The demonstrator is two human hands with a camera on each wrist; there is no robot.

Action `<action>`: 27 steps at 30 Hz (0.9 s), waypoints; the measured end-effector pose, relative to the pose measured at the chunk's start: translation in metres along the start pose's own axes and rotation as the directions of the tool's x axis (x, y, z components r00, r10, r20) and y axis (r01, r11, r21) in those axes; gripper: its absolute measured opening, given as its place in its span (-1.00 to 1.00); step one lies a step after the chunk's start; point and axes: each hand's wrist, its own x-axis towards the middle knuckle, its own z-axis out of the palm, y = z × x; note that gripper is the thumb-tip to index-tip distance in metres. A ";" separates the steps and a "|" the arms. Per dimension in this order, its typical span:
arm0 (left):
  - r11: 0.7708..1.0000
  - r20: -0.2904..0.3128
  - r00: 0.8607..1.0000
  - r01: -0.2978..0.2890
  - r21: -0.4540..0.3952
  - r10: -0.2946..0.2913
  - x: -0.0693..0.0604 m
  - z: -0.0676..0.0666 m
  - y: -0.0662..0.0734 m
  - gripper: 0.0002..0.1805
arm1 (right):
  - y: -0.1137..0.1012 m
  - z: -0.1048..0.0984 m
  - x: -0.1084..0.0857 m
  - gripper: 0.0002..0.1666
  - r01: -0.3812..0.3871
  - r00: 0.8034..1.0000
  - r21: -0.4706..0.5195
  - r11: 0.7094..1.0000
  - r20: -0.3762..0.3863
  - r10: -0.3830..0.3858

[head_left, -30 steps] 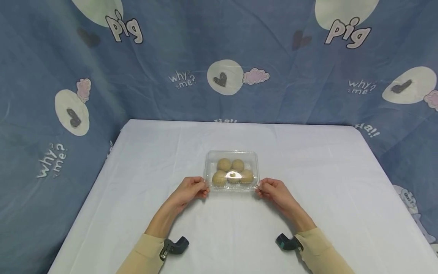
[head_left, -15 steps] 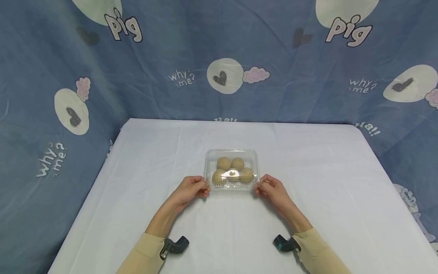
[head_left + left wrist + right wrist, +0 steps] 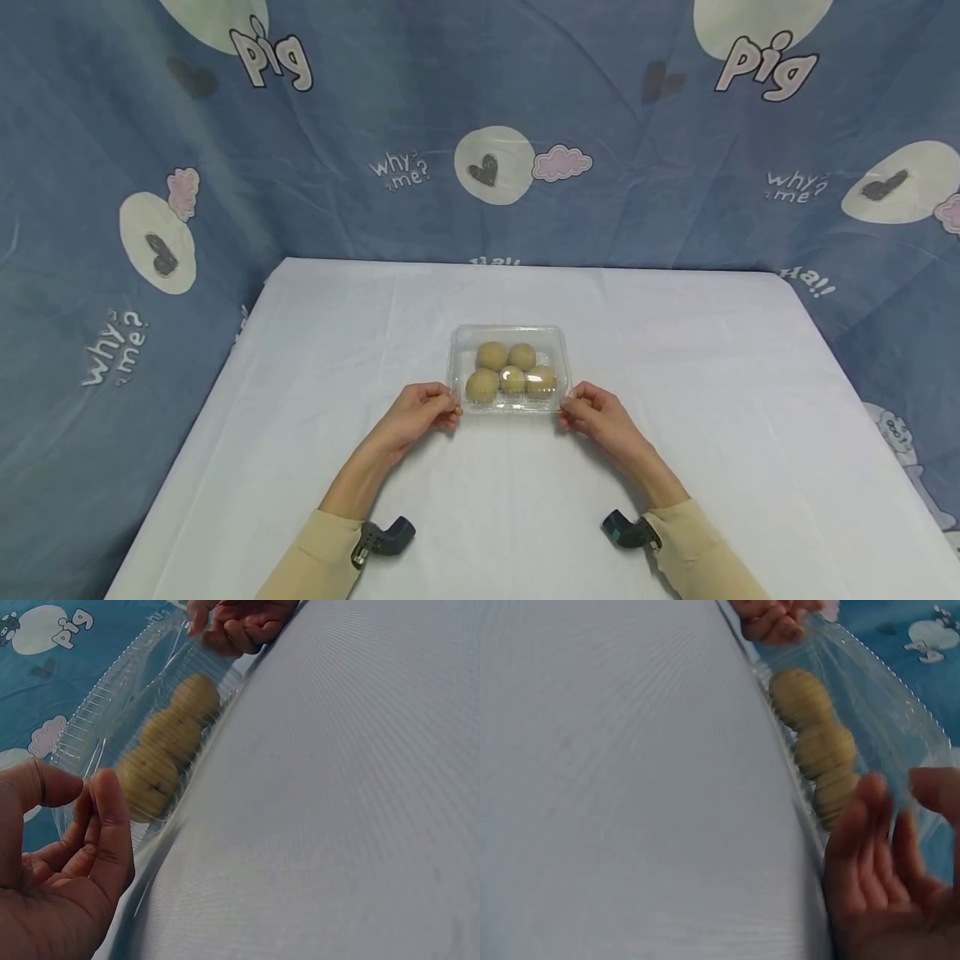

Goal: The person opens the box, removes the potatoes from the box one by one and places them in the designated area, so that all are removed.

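Clear plastic box [image 3: 464,343] of brownish balls [image 3: 482,386] sits mid-table [image 3: 510,500], between both hands. Left hand [image 3: 420,408] pinches its near-left corner, likely steadying it; right hand [image 3: 597,416] meets near-right corner, can't tell if gripping.

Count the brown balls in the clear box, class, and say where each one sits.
5. In the clear box: back left ball, back right ball, front left ball, front middle ball, front right ball. None seems hidden.

Tan balls [image 3: 492,357] are showing through a clear box [image 3: 463,354]; the desk [image 3: 510,517] is looking white; the blue backdrop [image 3: 337,217] is displaying pink clouds [image 3: 562,163] and grey hearts [image 3: 485,171].
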 end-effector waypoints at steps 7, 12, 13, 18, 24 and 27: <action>1.000 -0.012 1.000 0.007 0.005 -0.007 0.000 0.001 0.001 -0.86 | -0.007 0.002 -0.008 -0.32 0.302 0.883 -0.538 0.787 -0.153 -0.443; 1.000 -0.011 1.000 -0.001 0.002 0.001 0.000 0.001 0.001 -0.86 | -0.010 0.005 -0.007 -0.48 0.479 0.712 -0.711 0.515 -0.027 -0.701; 1.000 -0.011 1.000 -0.002 0.001 0.002 0.001 0.001 0.001 -0.86 | -0.010 0.005 -0.007 -0.53 0.502 0.695 -0.714 0.488 -0.003 -0.719; 1.000 -0.012 1.000 0.002 0.001 -0.002 0.001 0.001 0.001 -0.85 | -0.011 0.004 -0.007 -0.61 0.558 0.676 -0.689 0.463 0.054 -0.735; 1.000 -0.008 1.000 0.002 -0.004 -0.002 0.001 0.001 0.000 -0.85 | -0.013 0.003 -0.006 -0.60 0.578 0.679 -0.670 0.465 0.080 -0.730; 1.000 -0.004 1.000 -0.002 -0.006 0.002 0.001 0.001 0.000 -0.84 | -0.016 0.002 -0.006 -0.59 0.582 0.682 -0.667 0.465 0.089 -0.725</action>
